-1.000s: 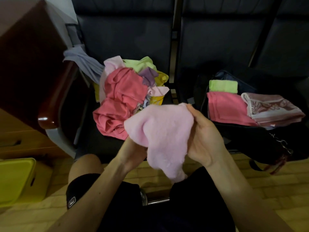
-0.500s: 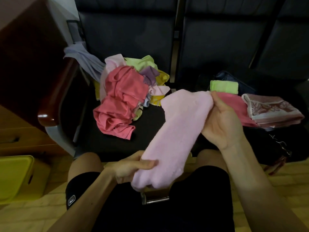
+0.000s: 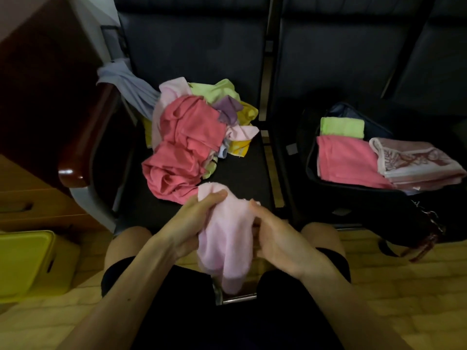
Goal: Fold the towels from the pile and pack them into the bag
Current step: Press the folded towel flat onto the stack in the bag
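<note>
Two grips clamped on one pink towel [image 3: 227, 238].
Your left grip [image 3: 187, 223] and right grip [image 3: 280, 238] both hold it bunched over your lap.

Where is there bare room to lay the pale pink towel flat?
Bare seat between the towel pile and the seat's right edge. Crowded: the seat's back left under the pile, and the bag, largely covered by folded towels.
</note>
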